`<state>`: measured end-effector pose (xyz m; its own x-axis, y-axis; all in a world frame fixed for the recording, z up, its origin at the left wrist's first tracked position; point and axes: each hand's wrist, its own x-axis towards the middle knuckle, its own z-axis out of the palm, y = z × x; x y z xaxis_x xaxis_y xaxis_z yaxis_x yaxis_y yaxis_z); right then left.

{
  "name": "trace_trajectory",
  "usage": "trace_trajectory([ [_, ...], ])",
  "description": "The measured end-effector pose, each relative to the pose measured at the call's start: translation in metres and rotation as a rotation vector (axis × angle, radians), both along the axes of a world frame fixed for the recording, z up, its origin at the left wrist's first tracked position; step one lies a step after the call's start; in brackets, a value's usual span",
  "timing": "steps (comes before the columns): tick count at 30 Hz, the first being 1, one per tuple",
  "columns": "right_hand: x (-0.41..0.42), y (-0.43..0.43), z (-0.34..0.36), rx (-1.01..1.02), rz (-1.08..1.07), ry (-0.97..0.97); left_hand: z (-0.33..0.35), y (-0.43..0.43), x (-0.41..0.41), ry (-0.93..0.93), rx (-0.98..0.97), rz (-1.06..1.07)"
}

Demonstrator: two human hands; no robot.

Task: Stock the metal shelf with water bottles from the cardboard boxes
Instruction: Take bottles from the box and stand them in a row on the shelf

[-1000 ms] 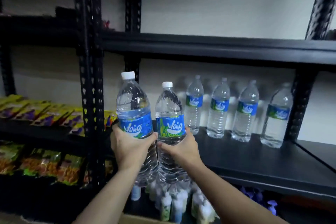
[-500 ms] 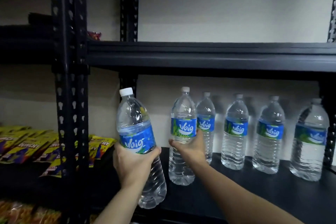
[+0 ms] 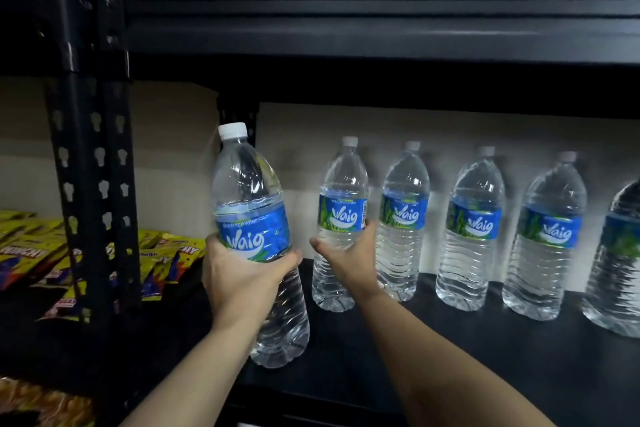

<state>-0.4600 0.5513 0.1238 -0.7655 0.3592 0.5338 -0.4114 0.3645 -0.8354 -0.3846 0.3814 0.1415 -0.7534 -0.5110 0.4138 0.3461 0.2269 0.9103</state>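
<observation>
four bottles [image 3: 474, 218] line the shelf [image 3: 485, 357] beside the right hand [image 3: 348, 255].

Shelf [image 3: 485, 374] bare along its front edge, right of centre. Row of bottles [image 3: 474, 253] lines the back edge; held bottle [image 3: 252, 191] and upright post [image 3: 93, 184] crowd the left; upper beam [image 3: 381, 28] overhead.

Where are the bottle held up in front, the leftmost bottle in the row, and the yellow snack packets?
Raised bottle [image 3: 254, 227]: head view, on its blue label.
Leftmost row bottle [image 3: 343, 215]: head view, on its label.
Snack packets [image 3: 31, 250]: head view, on a yellow packet's front.
</observation>
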Motion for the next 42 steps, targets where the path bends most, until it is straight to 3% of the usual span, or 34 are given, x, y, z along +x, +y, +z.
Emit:
trace_trajectory([
  [7, 0.009, 0.012, -0.045, 0.157, -0.045, -0.269, 0.001, 0.002, 0.0, 0.013, -0.015, -0.013],
  [22, -0.026, 0.007, -0.046, 0.134, -0.127, -0.331, 0.004, 0.008, -0.013, 0.017, -0.046, -0.011],
  [33, -0.023, 0.016, -0.05, 0.106, 0.035, -0.391, 0.001, 0.005, -0.032, 0.003, -0.091, 0.036],
  [35, -0.013, 0.025, -0.057, 0.217, 0.087, -0.484, 0.0, 0.004, -0.038, 0.002, -0.103, 0.037],
  [40, 0.031, 0.047, -0.065, 0.846, 0.084, -0.684, 0.004, 0.002, -0.058, -0.012, -0.119, 0.054],
  [42, 0.044, 0.052, -0.066, 0.927, 0.072, -0.717, 0.009, 0.004, -0.068, -0.023, -0.128, 0.04],
])
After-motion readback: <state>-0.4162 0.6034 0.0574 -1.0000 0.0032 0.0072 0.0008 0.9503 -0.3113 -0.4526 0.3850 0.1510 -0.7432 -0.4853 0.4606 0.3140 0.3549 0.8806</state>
